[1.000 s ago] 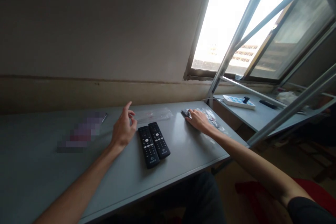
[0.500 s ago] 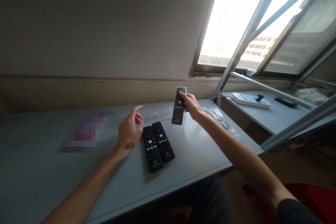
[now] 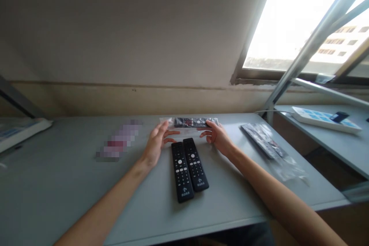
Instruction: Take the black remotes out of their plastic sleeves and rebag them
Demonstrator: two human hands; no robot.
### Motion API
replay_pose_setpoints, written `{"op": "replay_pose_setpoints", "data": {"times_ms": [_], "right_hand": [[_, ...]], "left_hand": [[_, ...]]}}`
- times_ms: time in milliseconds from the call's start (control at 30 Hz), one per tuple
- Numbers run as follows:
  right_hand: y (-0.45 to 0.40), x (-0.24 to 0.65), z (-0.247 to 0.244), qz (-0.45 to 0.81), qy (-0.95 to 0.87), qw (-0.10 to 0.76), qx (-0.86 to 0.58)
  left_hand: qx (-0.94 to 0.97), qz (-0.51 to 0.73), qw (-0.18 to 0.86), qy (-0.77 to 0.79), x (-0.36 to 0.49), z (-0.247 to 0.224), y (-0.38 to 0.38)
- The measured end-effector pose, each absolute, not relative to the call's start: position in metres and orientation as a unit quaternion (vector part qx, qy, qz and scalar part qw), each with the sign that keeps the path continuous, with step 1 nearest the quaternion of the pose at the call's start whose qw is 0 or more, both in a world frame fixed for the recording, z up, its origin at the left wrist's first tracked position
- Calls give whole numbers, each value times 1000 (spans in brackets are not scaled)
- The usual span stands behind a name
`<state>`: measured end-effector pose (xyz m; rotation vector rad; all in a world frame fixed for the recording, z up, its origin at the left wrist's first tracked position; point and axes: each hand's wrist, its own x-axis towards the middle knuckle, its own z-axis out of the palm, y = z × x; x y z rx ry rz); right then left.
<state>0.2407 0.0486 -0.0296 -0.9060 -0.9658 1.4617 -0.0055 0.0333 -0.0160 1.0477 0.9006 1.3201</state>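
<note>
A black remote in a clear plastic bag (image 3: 188, 122) lies crosswise near the back of the grey desk. My right hand (image 3: 215, 134) grips its right end between thumb and fingers. At the bag's left end is my left hand (image 3: 158, 140), its thumb on the loose plastic and its other fingers curved apart beneath. Two bare black remotes, a left one (image 3: 182, 177) and a right one (image 3: 196, 167), lie side by side, buttons up, in front of my hands. Further right, another bagged remote (image 3: 261, 142) rests on the desk.
A blurred pinkish item (image 3: 119, 142) lies on the desk (image 3: 138, 207) left of my hands. A white power strip (image 3: 325, 120) sits on the neighbouring desk, past a metal frame (image 3: 300, 54). Another white strip (image 3: 23, 132) is at the far left.
The bagged remote, upright in my right hand before, is now crosswise. My left hand has come to its left end. The view has turned right.
</note>
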Motion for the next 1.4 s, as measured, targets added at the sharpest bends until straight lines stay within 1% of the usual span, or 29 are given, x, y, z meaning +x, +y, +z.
{"op": "replay_pose_setpoints", "data": {"times_ms": [200, 400, 500, 600, 767, 900, 1000, 1200, 1400], "right_hand": [[41, 231, -28, 605, -455, 530, -383], [35, 225, -25, 602, -454, 540, -374], [34, 223, -22, 625, -449, 537, -346], [33, 224, -20, 642, -463, 513, -333], [31, 228, -19, 595, -548, 475, -347], [33, 229, -20, 557, -529, 492, -409], [36, 230, -22, 549, -487, 518, -440], [43, 235, -25, 533, -439, 597, -408], [41, 232, -25, 512, -440, 607, -419]], "left_hand": [[370, 589, 599, 397, -11, -21, 37], [338, 588, 603, 419, -15, -20, 39], [331, 600, 591, 426, -16, -18, 39], [318, 632, 562, 429, -19, -16, 42], [320, 660, 530, 425, -25, -18, 48], [335, 659, 519, 428, -24, -19, 47], [355, 636, 529, 436, -22, -17, 43], [405, 576, 553, 445, -19, -17, 39], [412, 570, 559, 439, -17, -17, 37]]}}
